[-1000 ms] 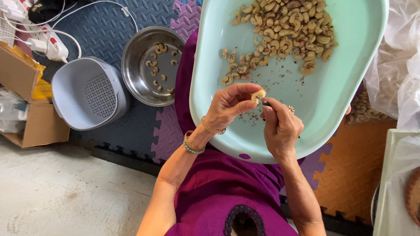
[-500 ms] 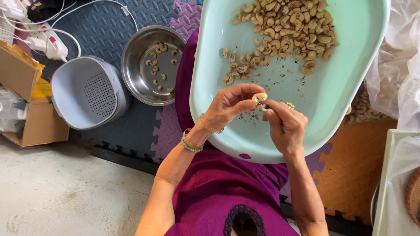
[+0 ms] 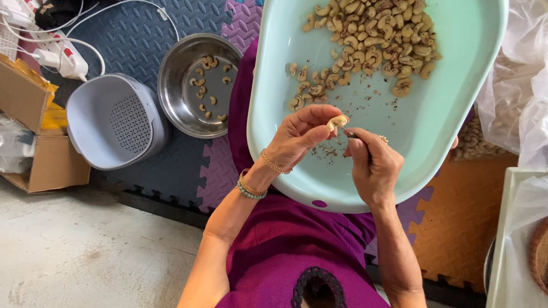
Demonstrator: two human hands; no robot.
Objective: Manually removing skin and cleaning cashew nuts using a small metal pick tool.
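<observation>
A pale green oval tub rests on my lap with a heap of cashew nuts at its far end and bits of skin scattered on its floor. My left hand pinches one pale cashew nut between thumb and fingers over the tub's near part. My right hand is closed right beside it, its fingertips holding a small dark tool or scrap against the nut; I cannot tell which. Bracelets circle my left wrist.
A steel bowl with several peeled nuts sits left of the tub on foam floor mats. Further left are a grey plastic basket, cardboard boxes, and a power strip with cables. Clear plastic bags lie at right.
Both hands have stayed over the tub's near part. The right hand's fingers have shifted slightly against the nut held in the left hand.
</observation>
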